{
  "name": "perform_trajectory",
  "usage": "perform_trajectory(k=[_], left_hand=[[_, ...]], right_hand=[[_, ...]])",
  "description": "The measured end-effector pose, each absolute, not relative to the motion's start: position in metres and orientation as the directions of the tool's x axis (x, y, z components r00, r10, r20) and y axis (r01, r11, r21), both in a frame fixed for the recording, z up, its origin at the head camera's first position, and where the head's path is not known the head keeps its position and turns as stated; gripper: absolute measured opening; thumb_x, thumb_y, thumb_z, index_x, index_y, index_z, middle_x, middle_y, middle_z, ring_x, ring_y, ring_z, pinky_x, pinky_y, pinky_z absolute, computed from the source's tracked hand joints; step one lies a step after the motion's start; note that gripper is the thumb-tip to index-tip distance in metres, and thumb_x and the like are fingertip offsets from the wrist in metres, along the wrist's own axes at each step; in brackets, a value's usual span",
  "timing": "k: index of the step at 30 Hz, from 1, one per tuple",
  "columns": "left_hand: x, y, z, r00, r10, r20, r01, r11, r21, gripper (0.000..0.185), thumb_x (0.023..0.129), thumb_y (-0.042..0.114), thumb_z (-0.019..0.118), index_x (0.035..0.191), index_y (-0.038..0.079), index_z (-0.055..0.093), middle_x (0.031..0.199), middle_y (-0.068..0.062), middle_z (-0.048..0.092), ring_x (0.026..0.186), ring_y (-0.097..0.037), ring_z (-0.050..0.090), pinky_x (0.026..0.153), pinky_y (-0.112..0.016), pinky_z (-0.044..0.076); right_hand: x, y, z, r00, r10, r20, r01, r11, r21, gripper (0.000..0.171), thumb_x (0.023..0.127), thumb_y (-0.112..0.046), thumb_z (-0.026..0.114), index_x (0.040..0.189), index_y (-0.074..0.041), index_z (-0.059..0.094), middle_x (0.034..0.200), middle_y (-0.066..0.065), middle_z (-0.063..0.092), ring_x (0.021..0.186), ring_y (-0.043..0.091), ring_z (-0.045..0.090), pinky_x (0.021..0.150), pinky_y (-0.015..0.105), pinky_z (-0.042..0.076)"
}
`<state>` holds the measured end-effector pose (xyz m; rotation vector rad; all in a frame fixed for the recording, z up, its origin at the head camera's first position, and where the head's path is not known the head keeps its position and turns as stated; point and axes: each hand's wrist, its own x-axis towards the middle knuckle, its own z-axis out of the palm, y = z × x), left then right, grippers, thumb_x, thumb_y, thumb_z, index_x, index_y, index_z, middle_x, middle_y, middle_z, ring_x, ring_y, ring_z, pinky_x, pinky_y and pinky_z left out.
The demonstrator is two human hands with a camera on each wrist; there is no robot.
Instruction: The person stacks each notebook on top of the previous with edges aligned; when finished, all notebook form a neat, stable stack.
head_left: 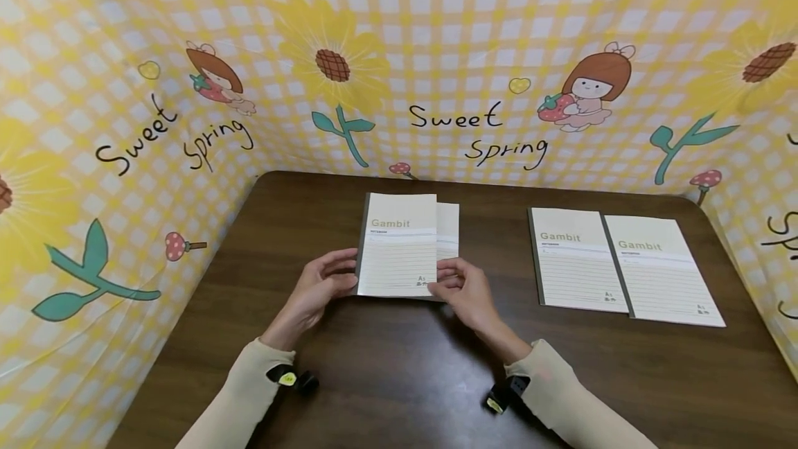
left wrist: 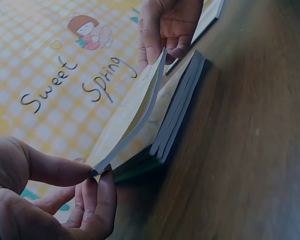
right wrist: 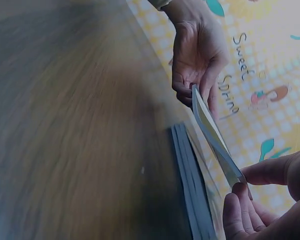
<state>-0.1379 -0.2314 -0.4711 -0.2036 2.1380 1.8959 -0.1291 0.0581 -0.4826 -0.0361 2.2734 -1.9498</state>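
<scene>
I have the top notebook (head_left: 399,247) lifted by its near edge, tilted up off the stack (left wrist: 177,117) beneath it, which lies mid-table, a little left of centre. My left hand (head_left: 318,286) pinches its near-left corner between thumb and fingertips; my right hand (head_left: 464,289) pinches the near-right corner the same way. Holding both corners keeps the thin book level and stops it sagging, I'd judge, though the wrist views show the cover bowing slightly between the two grips. The far edge seems to sit low, near the stack, so the book hinges up toward me.

One book of the stack pokes out to the right behind the raised one, so the pile is not squared. Well apart to the right, two more notebooks (head_left: 623,265) lie flat, the right one overlapping the left one's edge. All rest on the dark table (head_left: 399,380), walled in by a yellow checked cloth (head_left: 125,158).
</scene>
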Motion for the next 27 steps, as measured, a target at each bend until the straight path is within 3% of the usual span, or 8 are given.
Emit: perform_trajectory(k=[12,27], left_hand=[[-0.158,-0.199,-0.481,-0.953,0.122,-0.277,-0.244,0.232,0.942,0.056,0.093,-0.006,0.068,0.147,0.006,0.058,0.137,-0.025,0.061,0.108,-0.023,0.069,0.079,-0.023,0.056],[-0.157,-0.190,-0.485,-0.962,0.090,-0.257,-0.215,0.325,0.921,0.054,0.092,-0.006,0.069,0.144,0.004,0.060,0.131,-0.022,0.064,0.102,-0.022,0.068,0.081,-0.021,0.054]], right_hand=[[-0.131,0.088,-0.492,-0.993,-0.051,-0.106,0.093,0.207,-0.974,0.036,0.088,-0.002,0.081,0.121,0.004,0.069,0.110,0.025,0.072,0.084,0.015,0.070,0.067,0.016,0.052],[-0.133,0.100,-0.504,-0.994,-0.067,-0.084,0.056,0.347,-0.936,0.034,0.087,-0.010,0.085,0.118,0.000,0.076,0.102,0.017,0.076,0.081,0.010,0.070,0.071,0.016,0.055]])
